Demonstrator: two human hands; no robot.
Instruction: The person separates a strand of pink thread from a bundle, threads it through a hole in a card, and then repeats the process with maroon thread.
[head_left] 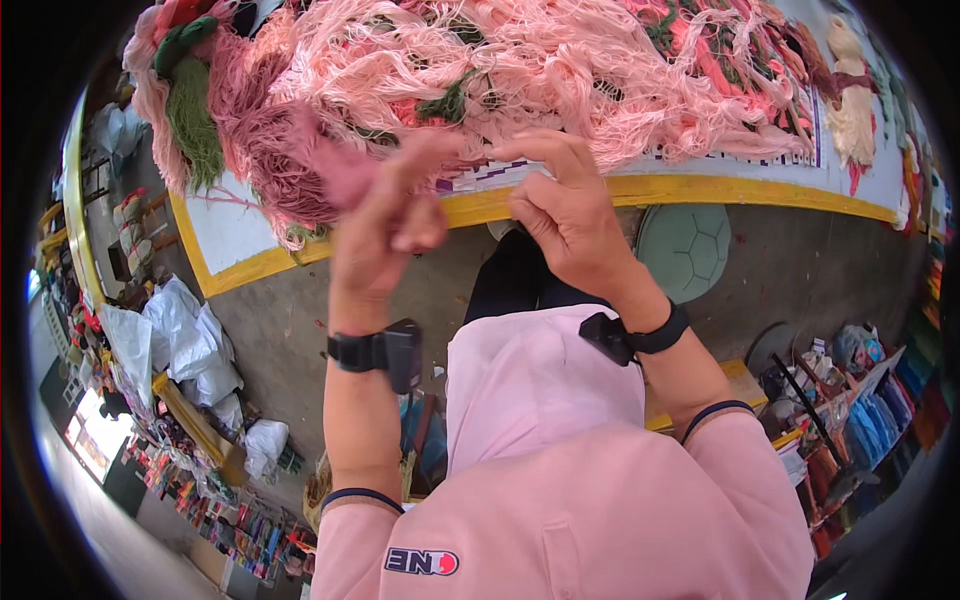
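Note:
My left hand [388,215] is raised at the table's near edge, smeared by motion, its lower fingers curled and its index finger reaching right. A blurred tuft of dusty-rose yarn [335,168] shows against the back of this hand and seems gripped in it. To the right, my right hand [565,205] has its lower fingers folded in and its index finger bent toward the left one. Any thread between the two fingertips is too fine to make out. Beyond both hands spreads a large heap of loose pale pink yarn [560,70].
The white table [225,215] has a yellow edge [690,192]. Dark green yarn [195,120] and a cream skein [853,90] lie at its ends. Below it stands a round green stool [683,252]. White plastic bags [190,335] sit on the left, cluttered shelves [860,420] on the right.

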